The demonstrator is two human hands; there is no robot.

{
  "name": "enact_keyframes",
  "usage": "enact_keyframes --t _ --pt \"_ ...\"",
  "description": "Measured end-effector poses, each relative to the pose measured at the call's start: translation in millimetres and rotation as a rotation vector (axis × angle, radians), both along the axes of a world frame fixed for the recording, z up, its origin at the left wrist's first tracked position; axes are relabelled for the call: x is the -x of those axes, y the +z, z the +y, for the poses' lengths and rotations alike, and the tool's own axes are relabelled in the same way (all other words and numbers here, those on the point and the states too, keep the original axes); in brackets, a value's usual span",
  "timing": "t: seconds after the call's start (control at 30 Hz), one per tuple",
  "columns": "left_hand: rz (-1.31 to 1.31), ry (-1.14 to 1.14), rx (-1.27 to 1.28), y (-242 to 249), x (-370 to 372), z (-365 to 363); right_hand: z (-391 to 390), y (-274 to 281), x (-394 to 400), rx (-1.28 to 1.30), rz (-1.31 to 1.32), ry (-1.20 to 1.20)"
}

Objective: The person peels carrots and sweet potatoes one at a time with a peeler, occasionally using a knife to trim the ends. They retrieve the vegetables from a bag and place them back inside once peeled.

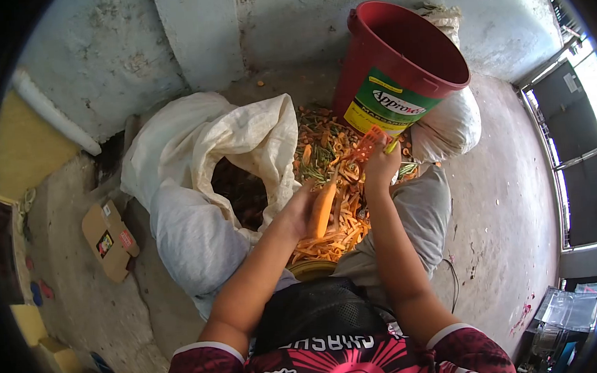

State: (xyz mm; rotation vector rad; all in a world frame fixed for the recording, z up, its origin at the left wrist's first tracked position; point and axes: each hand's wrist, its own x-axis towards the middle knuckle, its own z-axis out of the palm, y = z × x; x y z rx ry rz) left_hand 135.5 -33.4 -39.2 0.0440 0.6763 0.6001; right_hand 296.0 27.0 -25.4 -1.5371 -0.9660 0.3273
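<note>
My left hand is wrapped around an orange carrot, its thin end pointing up and away from me. Close beyond that end, my right hand grips a slotted orange-red plastic tool. A yellow-green end sticks out by the fingers; I cannot tell the tool's exact kind. Below both hands, between my knees, lies a heap of orange peelings mixed with green stem bits. Under its near edge shows the rim of a yellowish basin.
An open white woven sack, dark inside, leans at my left knee. Beyond the heap stands a tall dark-red bucket with a green label. Behind it rests a filled white sack. A piece of cardboard lies on the floor to the left.
</note>
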Motion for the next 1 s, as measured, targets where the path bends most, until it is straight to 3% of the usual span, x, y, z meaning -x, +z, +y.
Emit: enact_keyframes --t 0.1,0.13,0.2,0.23,0.27,0.3,0.37,0.67,1.0 --pt "0.034 0.066 0.072 11.2 0.6 0.2 4.1 -10.1 -12.4 0.016 0.135 -0.025" --pt "0.060 0.034 0.061 4.3 0.2 1.4 3.2 -6.6 -10.8 -0.072 0.086 -0.065" --pt "0.086 -0.023 0.013 7.4 -2.2 0.0 9.1 -1.8 -20.2 -0.221 0.227 -0.081" --pt "-0.042 -0.041 0.040 4.1 -2.2 0.3 6.7 15.7 -14.3 -0.294 0.298 -0.089" --pt "-0.170 -0.057 0.067 -2.2 -2.2 0.9 -1.4 36.1 -12.6 -0.220 0.572 -0.078" --pt "-0.298 -0.073 0.096 -1.7 -2.0 0.6 -0.5 33.8 -16.6 -0.222 0.558 -0.100" --pt "-0.222 -0.045 0.082 3.7 -2.0 2.7 2.7 29.5 -30.0 -0.231 0.528 -0.147" --pt "-0.418 0.032 -0.059 -0.6 6.6 9.1 -4.1 3.8 -21.5 -0.237 0.676 0.046" --pt "-0.274 0.061 -0.193 4.5 10.1 10.3 -8.5 0.8 -16.8 -0.218 0.792 0.047"
